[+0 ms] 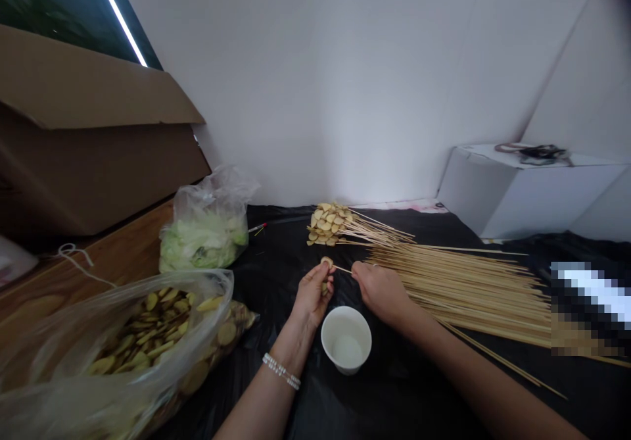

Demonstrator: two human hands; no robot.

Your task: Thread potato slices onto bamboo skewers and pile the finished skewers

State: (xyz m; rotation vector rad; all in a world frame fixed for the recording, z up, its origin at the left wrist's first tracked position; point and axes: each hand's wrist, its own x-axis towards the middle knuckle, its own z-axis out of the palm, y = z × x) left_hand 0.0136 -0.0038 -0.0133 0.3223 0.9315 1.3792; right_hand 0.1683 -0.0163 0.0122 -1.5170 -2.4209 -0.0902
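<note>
My left hand [314, 290] is closed on a potato slice [327, 262], with another slice partly visible under its fingers. A thin wooden skewer [342, 269] runs from that slice to my right hand [379, 289], whose fingers are wrapped round it. Just below the hands stands a white cup [346, 340] that looks to hold clear liquid. Beyond them lies a pile of skewered potato slices [329, 221], sticks pointing right. Many bare skewers [468, 289] are spread out beside my right hand.
An open plastic bag of potato slices [152, 328] sits at the left, with a tied-looking bag of pale green vegetable [204, 236] behind it. A cardboard box [98, 164] stands far left, a white box [497, 190] back right. Black sheeting [276, 243] covers the table.
</note>
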